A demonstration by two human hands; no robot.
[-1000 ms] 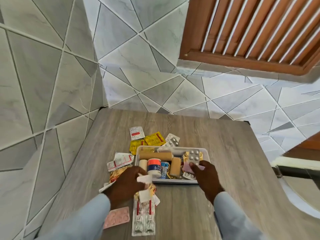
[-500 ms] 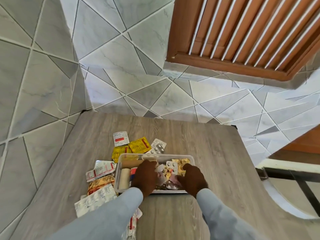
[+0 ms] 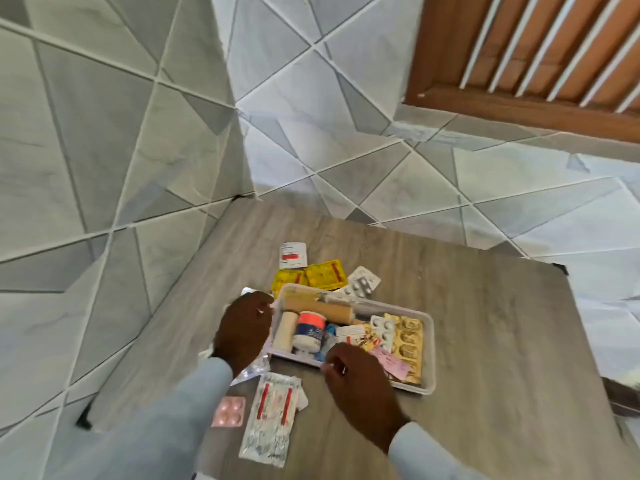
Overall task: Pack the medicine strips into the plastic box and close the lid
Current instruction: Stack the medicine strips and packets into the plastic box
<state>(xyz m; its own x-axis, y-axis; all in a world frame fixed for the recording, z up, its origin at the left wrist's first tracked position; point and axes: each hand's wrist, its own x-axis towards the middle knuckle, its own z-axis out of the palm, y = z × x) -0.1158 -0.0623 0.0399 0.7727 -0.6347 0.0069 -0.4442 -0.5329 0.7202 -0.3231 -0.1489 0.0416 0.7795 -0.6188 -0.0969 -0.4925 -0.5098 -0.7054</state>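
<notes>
The clear plastic box (image 3: 428, 344) lies open on the wooden table (image 3: 502, 341). It holds bandage rolls, an orange-lidded jar (image 3: 310, 329), and silver, gold and pink medicine strips. My left hand (image 3: 242, 327) is just left of the box, fingers curled down over a pile of strips; a silver strip edge (image 3: 248, 290) pokes out past it. My right hand (image 3: 360, 379) sits at the box's front rim, fingers curled on it. Loose strips lie around: yellow sachets (image 3: 325, 273), a silver blister (image 3: 363, 285), a pink blister (image 3: 229, 411) and a long red-striped packet (image 3: 272, 420). I see no lid.
A white red-labelled sachet (image 3: 292, 255) lies behind the box. Tiled walls (image 3: 104, 150) close the table's left and far sides. A wooden louvred shutter (image 3: 536, 57) hangs top right. Bare tabletop stretches to the right of the box.
Both hands have come out of the box. The left moved onto the strips beside the box's left wall; the right drew back to the front rim. My view swung to the left.
</notes>
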